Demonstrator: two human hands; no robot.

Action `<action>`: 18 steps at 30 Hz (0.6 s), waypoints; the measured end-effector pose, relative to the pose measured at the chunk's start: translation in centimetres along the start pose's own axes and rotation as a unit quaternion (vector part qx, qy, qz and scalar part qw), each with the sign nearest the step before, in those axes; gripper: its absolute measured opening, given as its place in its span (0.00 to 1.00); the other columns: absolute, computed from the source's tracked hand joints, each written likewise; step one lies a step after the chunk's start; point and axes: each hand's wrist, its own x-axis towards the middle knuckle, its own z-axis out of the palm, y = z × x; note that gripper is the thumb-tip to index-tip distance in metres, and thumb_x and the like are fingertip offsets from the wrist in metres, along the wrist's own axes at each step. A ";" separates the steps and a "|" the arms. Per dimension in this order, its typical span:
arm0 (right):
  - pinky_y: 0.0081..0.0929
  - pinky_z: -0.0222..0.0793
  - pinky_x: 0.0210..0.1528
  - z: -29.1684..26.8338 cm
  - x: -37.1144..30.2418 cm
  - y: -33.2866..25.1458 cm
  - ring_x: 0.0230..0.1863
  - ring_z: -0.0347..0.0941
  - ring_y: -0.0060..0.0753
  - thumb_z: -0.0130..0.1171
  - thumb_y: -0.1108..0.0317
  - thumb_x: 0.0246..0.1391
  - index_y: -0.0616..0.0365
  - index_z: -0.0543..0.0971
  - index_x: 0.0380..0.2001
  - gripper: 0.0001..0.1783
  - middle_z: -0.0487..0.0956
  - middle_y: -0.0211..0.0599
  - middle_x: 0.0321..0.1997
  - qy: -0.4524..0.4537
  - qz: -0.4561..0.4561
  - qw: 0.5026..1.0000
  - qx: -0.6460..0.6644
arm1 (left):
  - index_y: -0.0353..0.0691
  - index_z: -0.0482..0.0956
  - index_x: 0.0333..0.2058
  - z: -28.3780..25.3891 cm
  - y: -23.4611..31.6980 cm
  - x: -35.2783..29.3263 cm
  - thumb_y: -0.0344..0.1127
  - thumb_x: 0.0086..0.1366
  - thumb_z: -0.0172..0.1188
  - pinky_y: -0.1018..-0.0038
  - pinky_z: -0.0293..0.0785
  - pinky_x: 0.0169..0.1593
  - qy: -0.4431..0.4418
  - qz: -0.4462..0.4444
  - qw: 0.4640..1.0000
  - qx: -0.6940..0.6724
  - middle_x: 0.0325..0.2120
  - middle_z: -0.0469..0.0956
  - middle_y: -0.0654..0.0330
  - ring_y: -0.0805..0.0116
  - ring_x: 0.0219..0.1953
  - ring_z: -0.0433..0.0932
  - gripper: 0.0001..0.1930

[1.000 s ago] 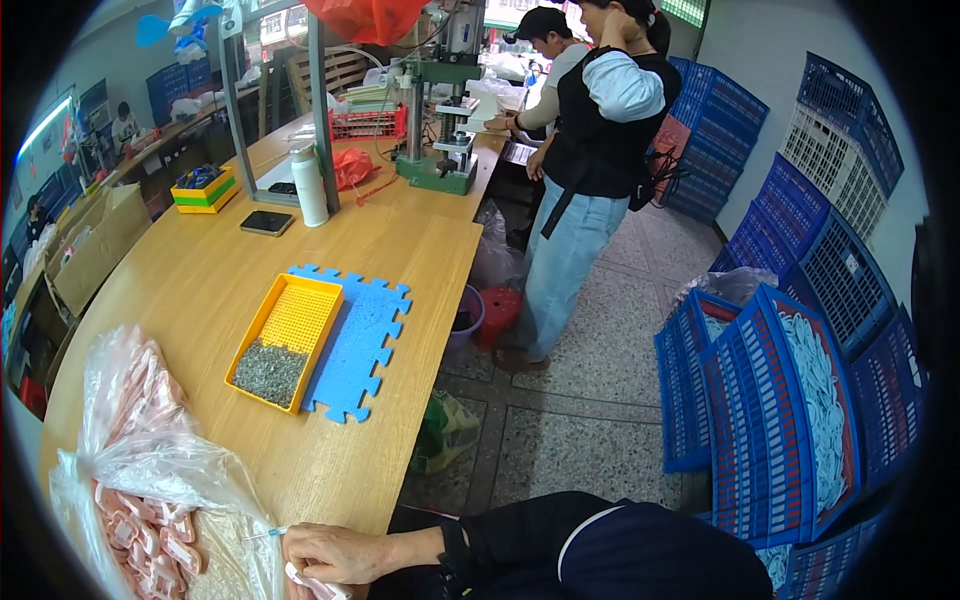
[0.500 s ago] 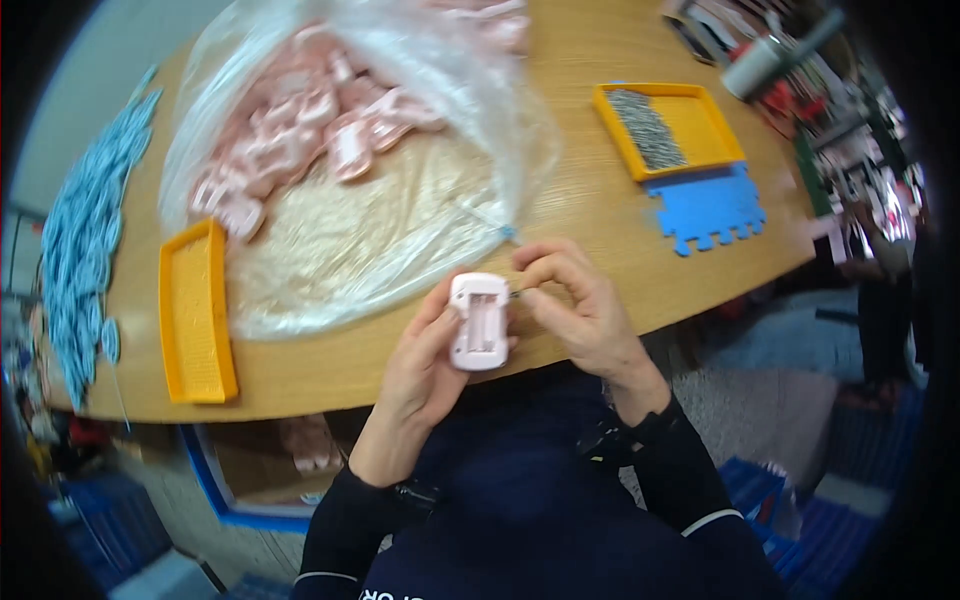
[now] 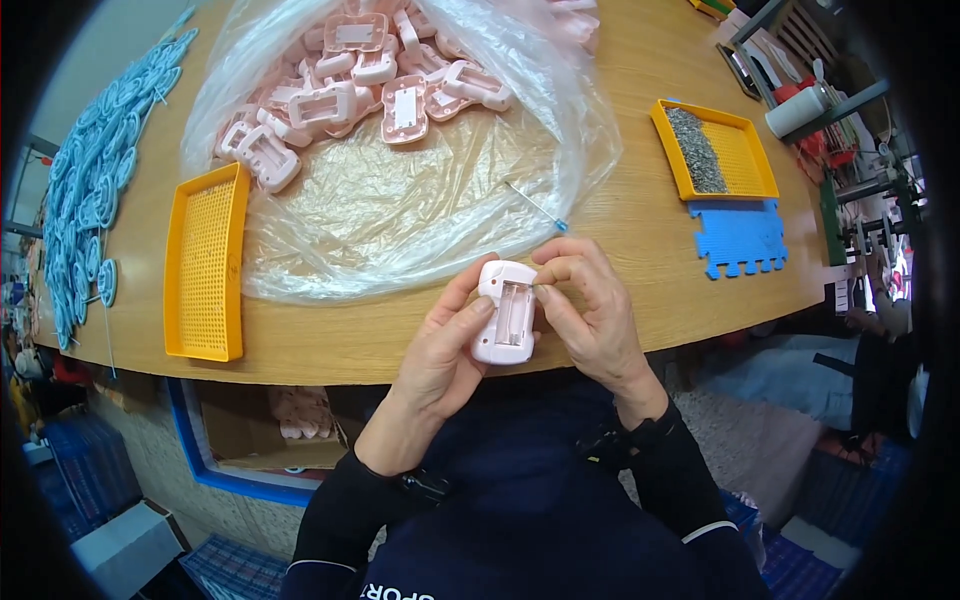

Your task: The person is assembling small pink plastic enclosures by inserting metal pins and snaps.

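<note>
Near the table's front edge I hold a pale pink plastic casing (image 3: 507, 312) with an open battery compartment facing up. My left hand (image 3: 445, 345) is closed around its left side, thumb pressed on the face. Beside the casing's upper right corner, my right hand (image 3: 590, 315) has thumb and forefinger pinched together; whatever small thing they hold, I cannot make out. Just beyond my hands a thin metal rod with a blue end (image 3: 540, 208) lies on a clear plastic bag (image 3: 400, 230). Many similar pink casings (image 3: 325, 105) are heaped on the bag's far part.
A yellow tray (image 3: 758, 165) of small grey metal pieces (image 3: 697, 150) stands at the right, by a blue foam mat (image 3: 740, 240). An orange-yellow perforated tray (image 3: 205, 265) is at the left, near light blue corded bundles (image 3: 85, 190). Below the table sits a blue-rimmed box (image 3: 195, 450).
The view has shifted, so the table things sit differently in it. My right fingers have come in closer to the casing's upper right corner; the left hand keeps its hold.
</note>
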 end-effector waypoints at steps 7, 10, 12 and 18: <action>0.27 0.68 0.44 0.7 0.2 0.5 0.41 0.72 0.36 0.55 0.78 0.50 0.61 0.74 0.30 0.03 0.74 0.40 0.40 0.010 -0.023 0.999 -0.029 | 0.44 0.60 0.62 0.1 0.1 0.1 0.34 0.67 0.54 0.62 0.78 0.49 0.003 0.011 1.000 0.017 0.51 0.72 0.57 0.62 0.49 0.76 0.25; 0.31 0.69 0.40 0.8 0.4 0.3 0.37 0.73 0.40 0.55 0.78 0.49 0.62 0.74 0.28 0.02 0.74 0.39 0.36 0.031 -0.029 0.999 -0.015 | 0.44 0.60 0.61 0.2 0.0 0.2 0.34 0.67 0.54 0.63 0.78 0.50 -0.002 0.012 1.000 0.015 0.50 0.72 0.57 0.63 0.49 0.76 0.25; 0.31 0.69 0.39 0.9 0.4 0.3 0.37 0.73 0.40 0.56 0.78 0.49 0.62 0.74 0.28 0.02 0.74 0.39 0.36 0.029 -0.025 0.999 -0.017 | 0.44 0.60 0.61 0.1 0.0 0.2 0.33 0.67 0.54 0.64 0.78 0.50 0.000 0.012 1.000 0.013 0.50 0.72 0.57 0.64 0.49 0.76 0.25; 0.32 0.71 0.34 1.0 0.4 0.5 0.33 0.74 0.41 0.57 0.77 0.49 0.61 0.74 0.29 0.03 0.75 0.38 0.35 0.019 -0.035 0.998 -0.056 | 0.44 0.61 0.61 -0.1 -0.1 0.2 0.33 0.66 0.55 0.65 0.77 0.50 0.016 0.005 1.000 0.012 0.50 0.73 0.58 0.65 0.49 0.76 0.25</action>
